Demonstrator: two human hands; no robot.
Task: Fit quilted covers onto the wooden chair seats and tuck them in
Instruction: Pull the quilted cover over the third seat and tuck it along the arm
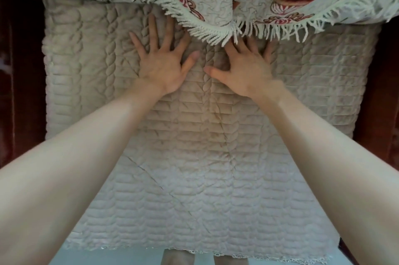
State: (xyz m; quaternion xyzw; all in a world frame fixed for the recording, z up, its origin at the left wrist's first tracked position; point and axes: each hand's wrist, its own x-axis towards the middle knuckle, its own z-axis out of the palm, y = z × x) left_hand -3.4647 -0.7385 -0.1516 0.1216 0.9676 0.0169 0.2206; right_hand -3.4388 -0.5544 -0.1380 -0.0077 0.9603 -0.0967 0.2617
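**Pressing flat**

Reaching with left hand (160, 66) and right hand (244, 70) side by side, palms down, fingers spread wide. Pressing quilted cover (194, 156), beige, braid-stitched, spread between wooden chair arms (19, 70) at 9 and 3 o'clock. Cannot make out right fingertips under fringed throw (216, 5) at 12 o'clock.

Left hand (162, 66) and right hand (246, 70) lay flat, fingers spread, on beige quilted cover (194, 156); fringed patterned throw (216, 5) overhung right fingertips; dark wooden chair (19, 70) flanked cover.
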